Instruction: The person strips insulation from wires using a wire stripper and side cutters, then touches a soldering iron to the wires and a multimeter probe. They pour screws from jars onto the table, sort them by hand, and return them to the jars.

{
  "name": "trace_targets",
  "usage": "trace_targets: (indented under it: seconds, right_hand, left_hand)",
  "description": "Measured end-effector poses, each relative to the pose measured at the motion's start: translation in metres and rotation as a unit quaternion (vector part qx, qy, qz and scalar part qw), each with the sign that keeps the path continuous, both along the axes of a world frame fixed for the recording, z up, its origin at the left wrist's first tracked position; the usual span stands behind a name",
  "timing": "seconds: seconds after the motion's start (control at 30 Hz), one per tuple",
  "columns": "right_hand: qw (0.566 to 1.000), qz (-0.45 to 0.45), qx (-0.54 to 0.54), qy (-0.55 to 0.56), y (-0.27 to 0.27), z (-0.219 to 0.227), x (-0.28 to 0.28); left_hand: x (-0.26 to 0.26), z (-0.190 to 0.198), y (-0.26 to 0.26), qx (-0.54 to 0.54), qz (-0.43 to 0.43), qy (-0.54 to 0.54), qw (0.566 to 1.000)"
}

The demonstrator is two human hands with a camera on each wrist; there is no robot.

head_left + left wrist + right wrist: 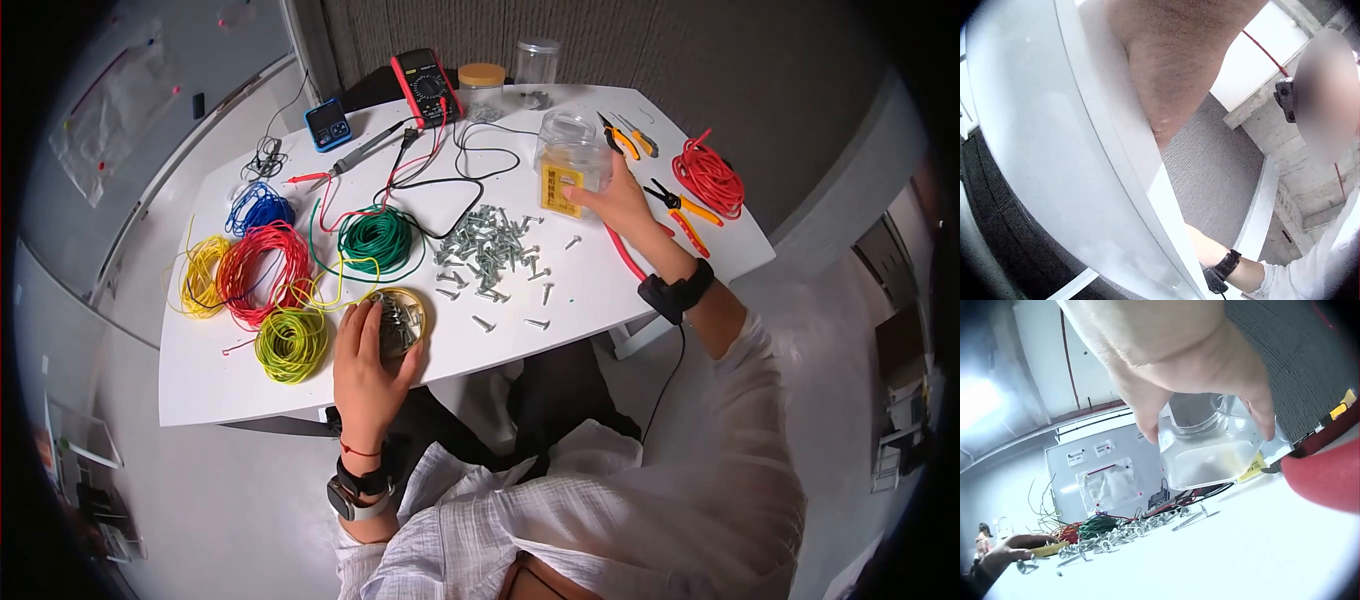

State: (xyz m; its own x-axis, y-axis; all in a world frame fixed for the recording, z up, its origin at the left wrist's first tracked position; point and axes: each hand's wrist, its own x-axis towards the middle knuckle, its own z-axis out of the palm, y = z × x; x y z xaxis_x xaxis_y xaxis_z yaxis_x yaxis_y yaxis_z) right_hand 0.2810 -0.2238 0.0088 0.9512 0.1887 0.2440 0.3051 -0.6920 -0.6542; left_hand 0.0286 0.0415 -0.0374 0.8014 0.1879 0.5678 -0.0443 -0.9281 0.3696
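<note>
My right hand [622,205] grips a clear plastic jar [566,150] with a yellow label, thumb on the label side and fingers round the far side. In the right wrist view the jar [1207,456] is uncapped, tilted, and close over the white table. Near the front edge my left hand [368,375] holds a round yellow lid [424,318] with fingers at its left side and thumb at its lower right rim. Several screws [400,325] lie in that lid, partly hidden by the fingers. Between the hands spreads a pile of loose silver screws [487,245].
Coils of red wire [262,272], green wire [375,240] and yellow wire [203,280] lie at left. A multimeter [430,88], soldering iron [365,150] and two more jars, one a yellow-lidded jar [482,92], stand behind. Pliers [688,212] and red cable [710,175] lie right.
</note>
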Motion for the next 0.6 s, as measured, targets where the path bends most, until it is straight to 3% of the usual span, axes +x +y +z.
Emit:
trace_targets:
  seconds: [0.23,0.33,0.4,0.53,0.6]
  right_hand:
    - [1.000,-0.008,-0.014,-0.005,0.014,-0.006,0.033]
    - [0.998,-0.054,0.008,-0.019,0.015,0.002,0.039]
    - [0.991,-0.075,0.091,0.064,0.016,0.012,0.033]
    - [0.993,-0.039,0.099,0.055,0.012,0.008,0.023]
    - [0.999,0.000,0.029,0.042,0.009,0.008,0.025]
  left_hand:
    - [0.000,0.001,0.000,-0.008,-0.009,-0.006,1.000]
    - [-0.001,0.001,0.000,-0.008,-0.009,-0.009,1.000]
    - [0.001,0.001,0.001,-0.011,-0.007,-0.011,1.000]
    - [0.000,0.002,0.000,-0.008,-0.010,-0.010,1.000]
    - [0.000,0.001,-0.001,-0.004,-0.009,-0.010,1.000]
